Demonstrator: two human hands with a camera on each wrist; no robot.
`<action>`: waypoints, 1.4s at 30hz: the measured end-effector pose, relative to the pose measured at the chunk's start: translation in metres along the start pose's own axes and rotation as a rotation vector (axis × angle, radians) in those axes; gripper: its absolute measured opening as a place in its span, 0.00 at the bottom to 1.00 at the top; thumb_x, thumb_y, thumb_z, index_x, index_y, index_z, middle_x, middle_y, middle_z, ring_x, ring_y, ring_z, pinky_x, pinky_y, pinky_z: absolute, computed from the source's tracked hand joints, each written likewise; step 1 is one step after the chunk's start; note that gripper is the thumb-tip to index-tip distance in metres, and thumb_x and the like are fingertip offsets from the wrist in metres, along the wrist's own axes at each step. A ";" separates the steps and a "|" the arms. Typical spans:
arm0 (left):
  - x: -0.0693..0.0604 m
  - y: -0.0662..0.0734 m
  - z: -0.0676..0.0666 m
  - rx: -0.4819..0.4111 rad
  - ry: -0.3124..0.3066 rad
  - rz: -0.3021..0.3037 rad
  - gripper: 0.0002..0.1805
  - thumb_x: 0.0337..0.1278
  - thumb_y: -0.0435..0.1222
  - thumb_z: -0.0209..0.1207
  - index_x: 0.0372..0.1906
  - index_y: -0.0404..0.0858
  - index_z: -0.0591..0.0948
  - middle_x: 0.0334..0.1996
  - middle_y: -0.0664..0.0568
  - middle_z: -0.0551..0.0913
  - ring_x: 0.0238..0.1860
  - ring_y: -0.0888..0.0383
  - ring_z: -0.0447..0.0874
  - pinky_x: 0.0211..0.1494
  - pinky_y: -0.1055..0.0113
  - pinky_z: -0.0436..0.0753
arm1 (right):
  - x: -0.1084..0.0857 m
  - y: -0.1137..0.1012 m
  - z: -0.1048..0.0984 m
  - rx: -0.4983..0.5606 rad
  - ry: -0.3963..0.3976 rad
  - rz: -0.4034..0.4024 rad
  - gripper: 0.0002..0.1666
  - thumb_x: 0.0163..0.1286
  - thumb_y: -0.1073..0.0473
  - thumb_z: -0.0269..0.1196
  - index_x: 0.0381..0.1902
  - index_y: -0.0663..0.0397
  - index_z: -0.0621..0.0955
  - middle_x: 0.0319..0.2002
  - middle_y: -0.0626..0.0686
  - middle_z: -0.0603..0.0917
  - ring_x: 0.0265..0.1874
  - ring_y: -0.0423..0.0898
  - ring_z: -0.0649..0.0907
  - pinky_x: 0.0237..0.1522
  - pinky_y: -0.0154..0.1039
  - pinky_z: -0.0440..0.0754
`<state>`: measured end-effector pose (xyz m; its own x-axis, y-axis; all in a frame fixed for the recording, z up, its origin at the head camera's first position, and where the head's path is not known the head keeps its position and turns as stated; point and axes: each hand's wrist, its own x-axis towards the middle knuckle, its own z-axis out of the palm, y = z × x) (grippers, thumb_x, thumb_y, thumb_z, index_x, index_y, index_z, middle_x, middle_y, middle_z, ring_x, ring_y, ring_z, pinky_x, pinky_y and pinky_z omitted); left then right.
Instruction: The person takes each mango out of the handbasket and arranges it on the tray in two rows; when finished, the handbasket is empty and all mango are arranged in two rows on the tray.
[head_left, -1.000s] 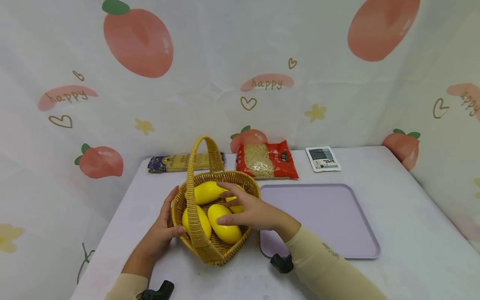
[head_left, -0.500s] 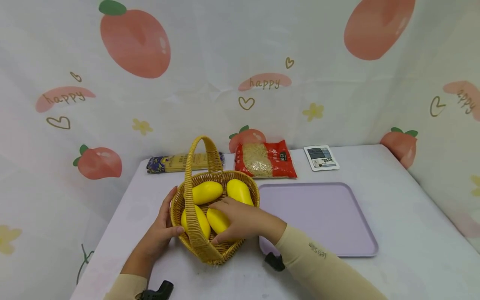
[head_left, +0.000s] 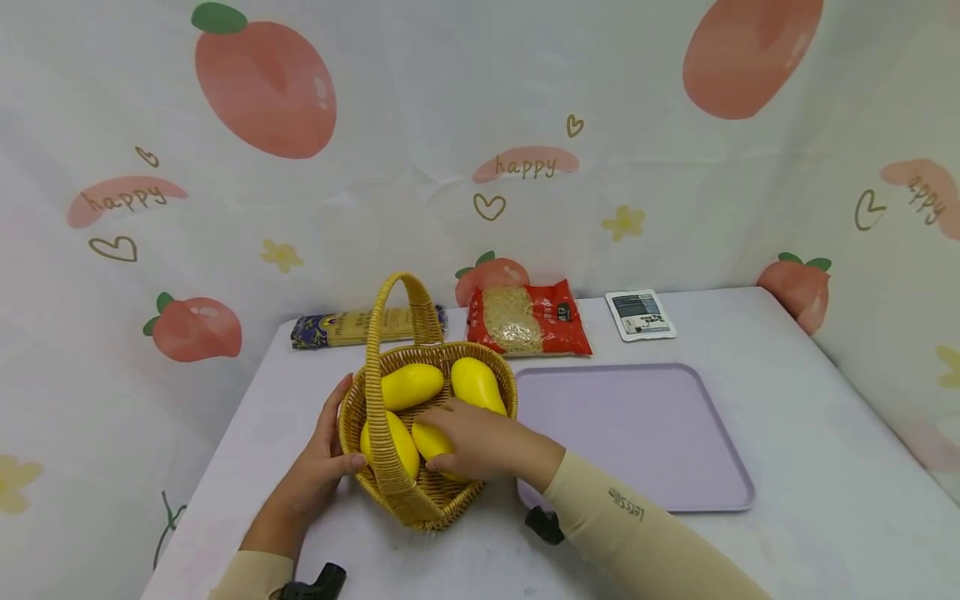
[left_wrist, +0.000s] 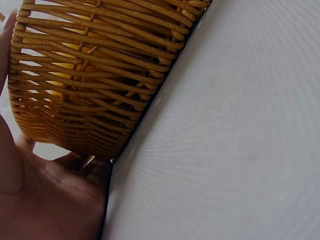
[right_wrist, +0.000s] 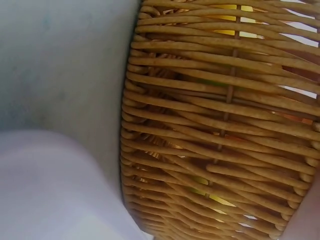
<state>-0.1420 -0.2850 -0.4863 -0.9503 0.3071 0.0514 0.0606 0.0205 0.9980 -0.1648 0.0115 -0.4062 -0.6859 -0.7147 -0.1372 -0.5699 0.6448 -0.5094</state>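
Note:
A wicker basket (head_left: 439, 515) with a tall arched handle holds several yellow mangoes. Its left side is held by my left hand (head_left: 313, 469), the thumb at the rim and the fingers along the outer wall. My right hand (head_left: 483, 442) reaches inside and grips the front right mango (head_left: 429, 440), covering part of it. One mango (head_left: 414, 386) lies at the back left, another mango (head_left: 474, 382) at the back right, and a third mango (head_left: 402, 447) sits partly behind the handle. The right wrist view shows only the woven wall (right_wrist: 220, 110), which hides the fingers.
A light purple tray (head_left: 637, 433) lies right of the basket, under the right forearm. Along the back are a pack of dried noodles (head_left: 348, 327), a red bag of pasta (head_left: 528, 319) and a small white packet (head_left: 641, 315). A patterned cloth hangs behind.
My right hand has come down from above the mangoes and closed round the front right one. The left hand stays on the basket. The head view has shifted slightly.

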 end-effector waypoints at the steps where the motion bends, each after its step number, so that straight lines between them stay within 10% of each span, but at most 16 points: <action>1: 0.000 0.000 0.000 0.002 0.000 -0.001 0.64 0.66 0.39 0.74 0.90 0.64 0.40 0.89 0.52 0.40 0.85 0.49 0.48 0.74 0.72 0.64 | 0.001 0.000 0.000 0.002 0.005 0.009 0.41 0.76 0.43 0.72 0.80 0.47 0.74 0.73 0.49 0.77 0.69 0.45 0.76 0.68 0.44 0.76; 15: 0.000 0.001 0.001 0.019 0.016 -0.022 0.65 0.66 0.39 0.74 0.90 0.59 0.38 0.89 0.52 0.40 0.86 0.43 0.44 0.73 0.74 0.64 | 0.000 -0.004 0.006 -0.016 0.067 0.065 0.39 0.75 0.44 0.70 0.79 0.47 0.75 0.65 0.52 0.82 0.53 0.43 0.79 0.51 0.41 0.80; 42: -0.001 0.000 0.001 -0.008 0.006 -0.012 0.63 0.67 0.37 0.73 0.90 0.61 0.39 0.89 0.49 0.41 0.80 0.57 0.60 0.73 0.69 0.68 | -0.032 0.013 -0.012 0.490 0.250 -0.109 0.46 0.72 0.48 0.75 0.83 0.43 0.70 0.70 0.45 0.75 0.60 0.45 0.76 0.63 0.47 0.79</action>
<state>-0.1410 -0.2843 -0.4861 -0.9529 0.3008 0.0395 0.0467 0.0168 0.9988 -0.1560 0.0459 -0.3985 -0.7550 -0.6458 0.1139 -0.4078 0.3265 -0.8527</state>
